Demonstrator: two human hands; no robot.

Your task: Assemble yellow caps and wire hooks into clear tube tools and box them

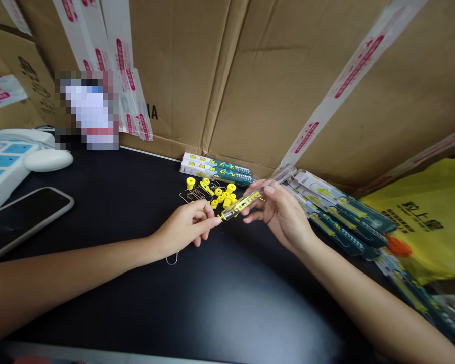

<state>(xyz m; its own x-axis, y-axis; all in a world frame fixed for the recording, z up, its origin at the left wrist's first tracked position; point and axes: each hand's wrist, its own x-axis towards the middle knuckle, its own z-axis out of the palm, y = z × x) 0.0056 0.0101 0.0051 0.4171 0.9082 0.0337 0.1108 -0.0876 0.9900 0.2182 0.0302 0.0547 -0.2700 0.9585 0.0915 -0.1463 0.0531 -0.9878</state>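
Observation:
A clear tubular spring scale (239, 206) with a yellow printed scale inside is held tilted over the black table. My right hand (286, 216) grips its upper part between thumb and fingers. At its lower, yellow end, my left hand (187, 222) is closed in a pinch. Just behind the tube lies a heap of small yellow plastic caps (227, 200) mixed with thin springs and wire hooks (200, 192). One metal hook (172, 260) sticks out on the table below my left hand.
Printed spring scale boxes (216, 168) lie at the back, and more boxes (337, 215) are stacked at the right beside a yellow bag (424, 217). A phone (26, 217) and a power strip (11, 169) sit at the left. Cardboard cartons (182, 71) wall off the back.

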